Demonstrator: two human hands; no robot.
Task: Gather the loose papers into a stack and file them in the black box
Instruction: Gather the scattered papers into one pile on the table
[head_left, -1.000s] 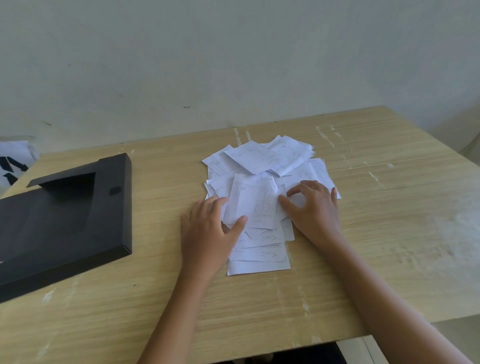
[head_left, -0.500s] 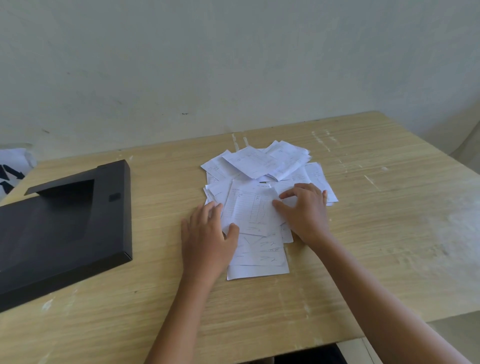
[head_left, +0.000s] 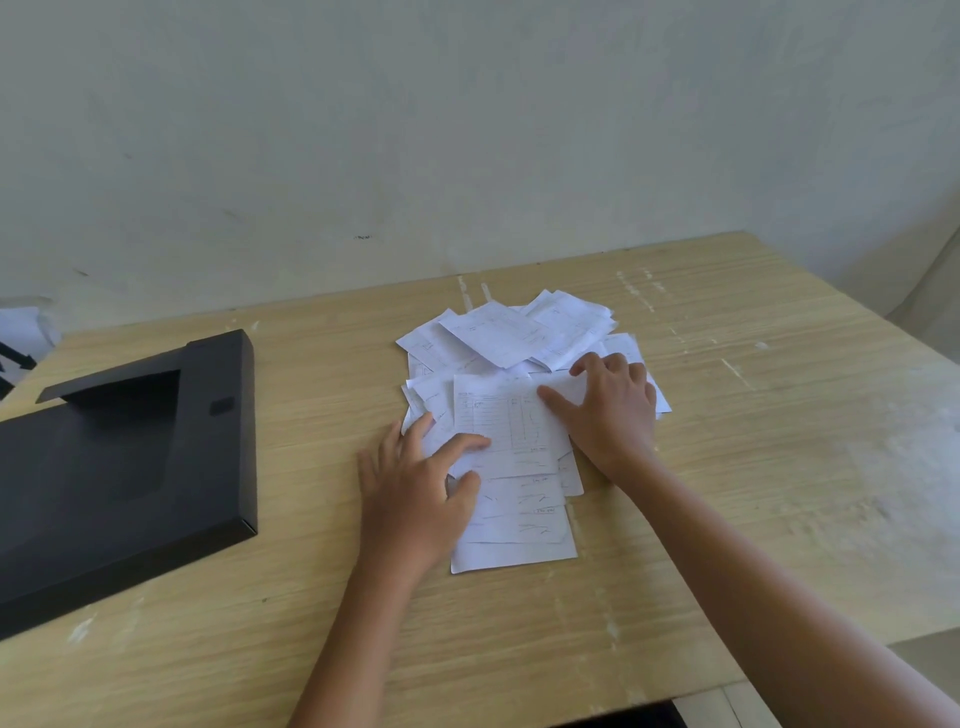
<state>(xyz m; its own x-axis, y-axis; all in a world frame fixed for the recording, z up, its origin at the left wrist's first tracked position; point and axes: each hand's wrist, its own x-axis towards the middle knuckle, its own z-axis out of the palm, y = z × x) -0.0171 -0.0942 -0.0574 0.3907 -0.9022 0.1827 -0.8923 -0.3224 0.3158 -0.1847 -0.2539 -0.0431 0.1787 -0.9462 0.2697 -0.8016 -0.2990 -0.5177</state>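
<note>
Left hand (head_left: 415, 499): palm down at the pile's left side, fingers spread, thumb and forefinger on the top sheet's edge.
Right hand (head_left: 610, 415): fingers curled, pressing the pile's right side.
Papers (head_left: 511, 415): loose overlapping heap, mid-desk (head_left: 779, 467).
Black box (head_left: 124, 467): open, along the desk's left edge, apart from the papers.

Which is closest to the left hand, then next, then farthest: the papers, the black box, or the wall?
1. Papers: under the left hand, touching.
2. Black box: on the table, off to its left.
3. Wall: behind the table, farthest.
</note>
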